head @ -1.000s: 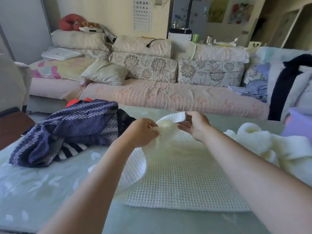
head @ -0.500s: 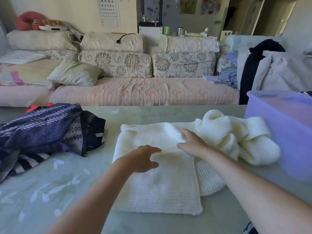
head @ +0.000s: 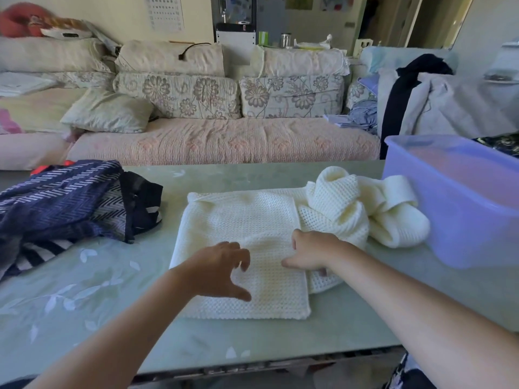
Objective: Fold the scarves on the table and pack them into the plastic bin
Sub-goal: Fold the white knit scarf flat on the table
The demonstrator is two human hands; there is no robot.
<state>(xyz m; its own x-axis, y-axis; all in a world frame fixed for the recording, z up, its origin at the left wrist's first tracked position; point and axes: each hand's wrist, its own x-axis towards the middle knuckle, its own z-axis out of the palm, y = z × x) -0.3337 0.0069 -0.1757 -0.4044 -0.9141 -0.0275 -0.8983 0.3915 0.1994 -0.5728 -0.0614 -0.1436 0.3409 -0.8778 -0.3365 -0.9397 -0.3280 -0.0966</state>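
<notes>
Nearest me, both bare forearms reach in over the near edge of the pale green table (head: 84,318). My left hand (head: 222,269) is over the near-left part of the white scarf (head: 244,228), fingers spread and loosely bent, gripping nothing. Its thumb tip looks to be on the knit, though I cannot tell if the fingertips touch. My right hand (head: 311,252) sits knuckles-up at the right edge of the folded panel with its thumb pointing left. Its fingers curl down over that edge and their tips are hidden, so I cannot tell whether they pinch the cloth or only press on it.

The scarf lies at the table's middle. Its left part is folded flat into a rough rectangle, and the rest is bunched in a loose heap to the right, just beside the plastic bin (head: 463,206).

The bin stands on the table's right side, cloudy purple and cut off by the frame's right edge. From this angle I see its near wall and rim, and what is inside I cannot make out.

On the far left of the table lies a pile of dark scarves (head: 56,197), navy and striped, partly out of frame. Beyond the table runs a sofa (head: 224,141) with flowered cushions, and a heap of clothes (head: 438,102) is at its right end.
</notes>
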